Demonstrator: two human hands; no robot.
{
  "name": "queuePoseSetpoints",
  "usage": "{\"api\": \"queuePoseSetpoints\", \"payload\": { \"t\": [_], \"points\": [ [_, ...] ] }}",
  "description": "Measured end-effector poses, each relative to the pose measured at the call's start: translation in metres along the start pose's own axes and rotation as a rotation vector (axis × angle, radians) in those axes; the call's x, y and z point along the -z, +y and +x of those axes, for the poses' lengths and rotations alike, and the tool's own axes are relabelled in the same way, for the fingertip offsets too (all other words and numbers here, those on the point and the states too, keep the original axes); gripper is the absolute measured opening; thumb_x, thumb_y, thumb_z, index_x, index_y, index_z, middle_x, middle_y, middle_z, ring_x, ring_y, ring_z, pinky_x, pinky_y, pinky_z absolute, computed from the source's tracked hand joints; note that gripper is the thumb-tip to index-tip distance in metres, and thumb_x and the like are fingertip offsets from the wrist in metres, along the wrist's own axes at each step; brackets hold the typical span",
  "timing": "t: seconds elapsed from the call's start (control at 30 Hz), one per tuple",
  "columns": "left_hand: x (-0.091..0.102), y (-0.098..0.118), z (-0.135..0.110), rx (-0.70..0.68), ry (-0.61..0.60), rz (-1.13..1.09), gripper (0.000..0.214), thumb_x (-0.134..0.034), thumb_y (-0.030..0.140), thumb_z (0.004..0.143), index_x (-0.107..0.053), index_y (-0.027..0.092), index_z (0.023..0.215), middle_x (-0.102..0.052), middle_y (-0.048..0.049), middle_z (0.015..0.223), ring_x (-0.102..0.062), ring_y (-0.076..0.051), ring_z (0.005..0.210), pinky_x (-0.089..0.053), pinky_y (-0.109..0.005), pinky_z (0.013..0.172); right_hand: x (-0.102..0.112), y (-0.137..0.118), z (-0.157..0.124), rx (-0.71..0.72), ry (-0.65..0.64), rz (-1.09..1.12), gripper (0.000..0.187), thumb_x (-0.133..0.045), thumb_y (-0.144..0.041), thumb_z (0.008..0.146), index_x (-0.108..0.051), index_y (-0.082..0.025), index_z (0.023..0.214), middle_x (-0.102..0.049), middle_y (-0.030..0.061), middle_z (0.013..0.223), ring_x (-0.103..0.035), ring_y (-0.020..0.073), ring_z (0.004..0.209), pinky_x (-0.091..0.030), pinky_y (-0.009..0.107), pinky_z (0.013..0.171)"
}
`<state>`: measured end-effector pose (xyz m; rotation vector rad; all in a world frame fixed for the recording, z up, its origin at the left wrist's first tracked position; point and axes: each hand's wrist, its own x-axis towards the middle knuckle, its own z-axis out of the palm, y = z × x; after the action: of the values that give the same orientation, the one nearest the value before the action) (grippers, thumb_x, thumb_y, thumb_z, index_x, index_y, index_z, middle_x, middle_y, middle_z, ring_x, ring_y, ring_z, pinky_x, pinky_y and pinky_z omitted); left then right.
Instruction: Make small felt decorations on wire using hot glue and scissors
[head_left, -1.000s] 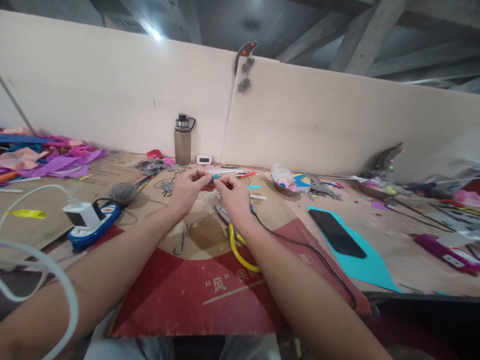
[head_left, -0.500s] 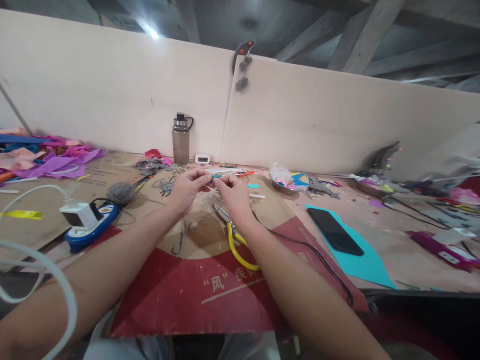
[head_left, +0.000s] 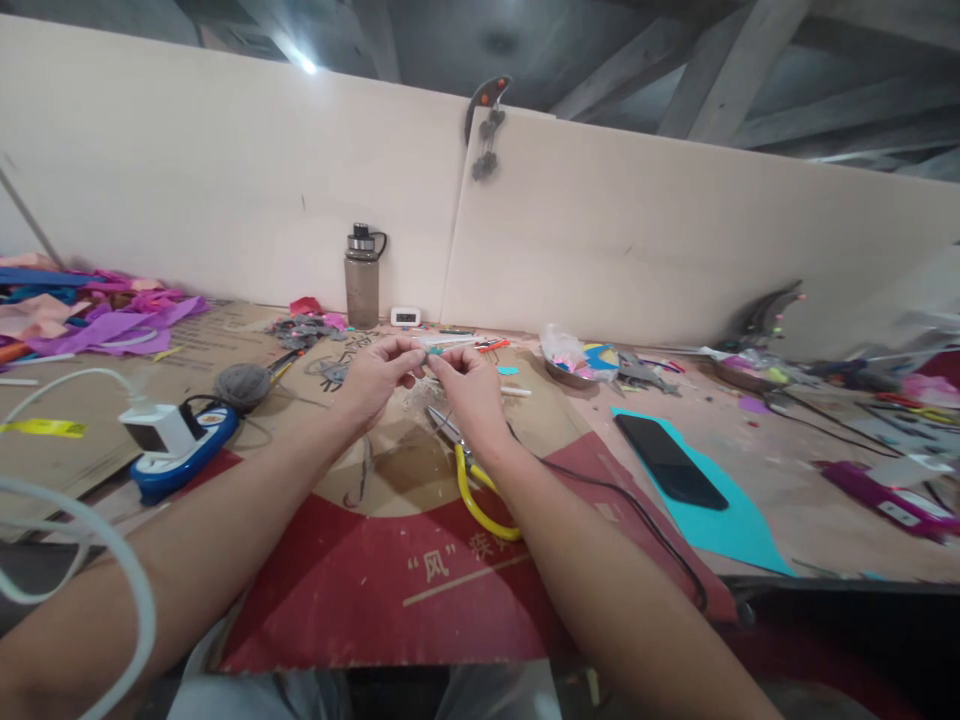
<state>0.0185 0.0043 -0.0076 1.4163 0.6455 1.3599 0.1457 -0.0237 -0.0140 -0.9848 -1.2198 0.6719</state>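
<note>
Both hands meet over the cardboard (head_left: 405,470), pinching a small teal piece (head_left: 435,351) between the fingertips. My left hand (head_left: 379,378) is closed on its left side, thumb against forefinger. My right hand (head_left: 469,385) grips it from the other side in the same way. The piece is too small to show its exact kind. Yellow-handled scissors (head_left: 472,495) lie below my right wrist, partly hidden by the arm. A thin curved strand (head_left: 365,472) rests on the cardboard under my left hand.
A blue power strip (head_left: 187,455) with a white charger and a grey yarn ball (head_left: 242,385) are at left. A bottle (head_left: 362,280) stands behind. At right, a black phone (head_left: 670,462) lies on teal sheet (head_left: 742,530), near a bowl of scraps (head_left: 574,372).
Both hands stay in almost the same place, still pinching the teal piece. Their fingers have shifted only slightly, and the camera view has barely moved.
</note>
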Motion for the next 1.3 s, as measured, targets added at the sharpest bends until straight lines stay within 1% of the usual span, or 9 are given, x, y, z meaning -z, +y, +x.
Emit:
{"api": "queuePoseSetpoints", "payload": {
  "t": [0.1,0.17,0.27,0.4,0.53,0.73,0.9,1.13,1.3],
  "points": [
    [0.000,0.002,-0.001,0.026,-0.022,-0.007,0.013,-0.069,0.026,0.069,-0.062,0.016,0.069,-0.054,0.0023,0.056,-0.046,-0.007,0.052,-0.033,-0.020,0.048,0.000,0.000,0.001,-0.023,0.024,0.084,0.031,-0.067,-0.032,0.065,-0.051,-0.021,0.089,-0.043,-0.0098,0.057,-0.038,0.0079,0.051,-0.030,0.022,0.051],
    [0.001,0.004,-0.002,0.049,-0.034,-0.019,0.013,-0.070,0.026,0.069,-0.061,0.016,0.069,-0.053,0.0023,0.056,-0.045,-0.007,0.051,-0.032,-0.019,0.046,0.000,-0.001,0.001,-0.049,-0.018,0.122,0.032,-0.066,-0.032,0.065,-0.053,-0.021,0.092,-0.040,-0.0107,0.055,-0.034,0.0077,0.048,-0.028,0.022,0.050],
    [0.001,0.005,-0.002,0.091,-0.074,-0.047,0.013,-0.070,0.026,0.069,-0.062,0.016,0.070,-0.053,0.0015,0.056,-0.046,-0.007,0.051,-0.032,-0.018,0.045,0.001,-0.004,0.001,-0.074,-0.071,0.130,0.021,-0.063,-0.034,0.066,-0.059,-0.019,0.080,-0.043,-0.0084,0.056,-0.032,0.0073,0.049,-0.028,0.023,0.050],
    [0.001,0.008,-0.003,0.111,-0.115,-0.083,0.014,-0.070,0.026,0.069,-0.064,0.014,0.072,-0.055,-0.0003,0.059,-0.048,-0.008,0.054,-0.035,-0.020,0.046,0.001,-0.004,0.000,-0.086,-0.062,0.144,0.018,-0.063,-0.035,0.065,-0.058,-0.018,0.071,-0.049,-0.0060,0.061,-0.035,0.0073,0.053,-0.030,0.023,0.053],
    [0.000,0.010,-0.004,0.125,-0.108,-0.130,0.017,-0.068,0.029,0.069,-0.065,0.012,0.072,-0.058,-0.0030,0.065,-0.052,-0.010,0.056,-0.036,-0.022,0.045,0.002,-0.003,0.000,-0.095,-0.038,0.135,0.019,-0.063,-0.035,0.065,-0.057,-0.018,0.070,-0.050,-0.0052,0.062,-0.036,0.0077,0.054,-0.031,0.022,0.053],
    [0.000,0.002,0.000,0.092,-0.077,-0.053,0.018,-0.072,0.028,0.065,-0.065,0.014,0.074,-0.056,0.0006,0.056,-0.049,-0.008,0.049,-0.039,-0.021,0.049,0.001,0.000,0.001,-0.076,-0.041,0.129,0.018,-0.063,-0.034,0.064,-0.057,-0.018,0.070,-0.051,-0.0052,0.062,-0.037,0.0078,0.055,-0.032,0.022,0.055],
    [0.000,0.001,0.001,0.066,-0.052,0.033,0.016,-0.071,0.029,0.067,-0.062,0.015,0.065,-0.054,0.0014,0.053,-0.046,-0.006,0.047,-0.036,-0.020,0.048,0.001,0.004,0.001,-0.043,-0.057,0.095,0.018,-0.062,-0.034,0.066,-0.059,-0.017,0.071,-0.048,-0.0062,0.060,-0.036,0.0078,0.055,-0.030,0.023,0.056],
    [0.003,0.000,0.003,0.077,-0.023,0.080,0.015,-0.068,0.028,0.067,-0.061,0.015,0.063,-0.049,0.0021,0.050,-0.041,-0.006,0.044,-0.031,-0.020,0.042,0.002,0.002,-0.001,-0.009,-0.065,-0.046,0.022,-0.061,-0.038,0.069,-0.062,-0.017,0.073,-0.047,-0.0057,0.058,-0.036,0.0085,0.055,-0.030,0.024,0.055],
    [0.001,0.001,0.001,0.098,-0.045,0.055,0.018,-0.070,0.029,0.068,-0.060,0.015,0.061,-0.047,0.0026,0.049,-0.039,-0.006,0.042,-0.030,-0.020,0.041,0.002,0.003,-0.001,-0.021,-0.029,-0.008,0.019,-0.062,-0.036,0.069,-0.061,-0.017,0.072,-0.050,-0.0048,0.060,-0.038,0.0087,0.055,-0.032,0.024,0.056]
  ]
}}
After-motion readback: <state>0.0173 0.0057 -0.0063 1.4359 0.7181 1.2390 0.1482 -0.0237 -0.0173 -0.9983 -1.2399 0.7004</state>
